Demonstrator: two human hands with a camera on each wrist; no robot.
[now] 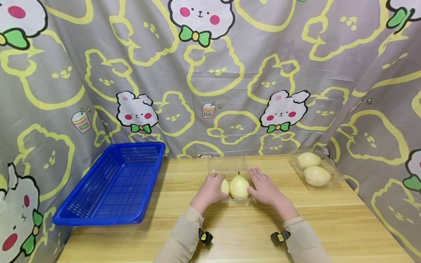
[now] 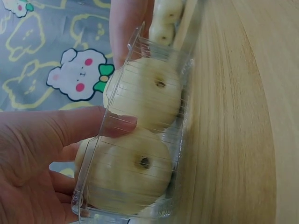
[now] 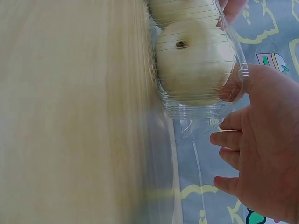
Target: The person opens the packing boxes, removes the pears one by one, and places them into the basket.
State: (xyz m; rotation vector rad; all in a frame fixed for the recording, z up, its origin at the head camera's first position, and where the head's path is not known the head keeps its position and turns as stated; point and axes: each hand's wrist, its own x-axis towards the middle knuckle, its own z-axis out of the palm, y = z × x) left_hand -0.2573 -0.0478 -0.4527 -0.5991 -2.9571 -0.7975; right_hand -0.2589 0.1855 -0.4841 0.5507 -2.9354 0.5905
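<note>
A clear plastic clamshell box point(image 1: 227, 164) stands in the middle of the wooden table, its lid tipped back. Side by side in its base sit two pale yellow pears, the right pear point(image 1: 239, 187) with its stem up. My left hand point(image 1: 208, 190) grips the left pear point(image 2: 135, 170), thumb over its near side inside the box wall and fingers round its outer side. At the box's right side, my right hand point(image 1: 267, 188) has its fingers extended; its thumb touches the right pear near the rim.
At the left lies a blue plastic basket point(image 1: 98, 221) with perforated sides. Another clear box at the back right holds two pears point(image 1: 317, 176). A patterned curtain point(image 1: 217, 80) hangs behind the wooden table point(image 1: 230, 233) and along both sides.
</note>
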